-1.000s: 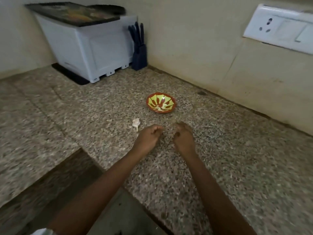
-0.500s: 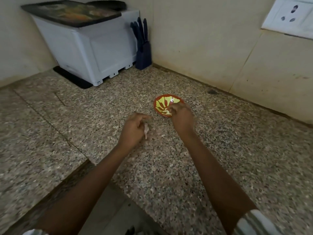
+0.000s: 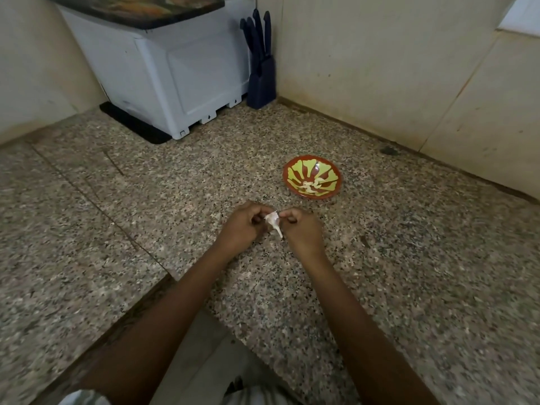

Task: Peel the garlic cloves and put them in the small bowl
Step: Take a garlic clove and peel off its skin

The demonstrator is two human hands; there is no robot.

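1. The speckled counter (image 3: 409, 258) meets a beige tiled wall (image 3: 380, 68) along its far right side and a second wall on the far left. Its near edge is cut back in a notch whose inner corner lies under the left forearm, and floor shows below that.
2. Open counter spreads to the left of the hands and to their right, out to the right wall.
3. The left hand (image 3: 242, 226) and right hand (image 3: 304, 229) are drawn together near the middle of the counter, knuckles facing each other, with curled fingers.
4. Both hands pinch one garlic clove (image 3: 273, 222) between thumb and fingertips. Its pale papery skin shows in the gap between them, with a thin tail pointing down toward the counter.
5. The small bowl (image 3: 292, 171), red with a yellow-green pattern, stands on the counter beyond and to the right of the hands, near them but apart. Pale peeled cloves (image 3: 314, 184) lie in its middle.
6. A white box (image 3: 175, 68) with a dark top sits in the far corner on a black mat (image 3: 131, 124), well away from the hands.
7. A dark blue knife block (image 3: 261, 80) stands just beside the box, against the right wall.
8. A small dark spot (image 3: 388, 150) marks the counter near the wall behind the bowl.
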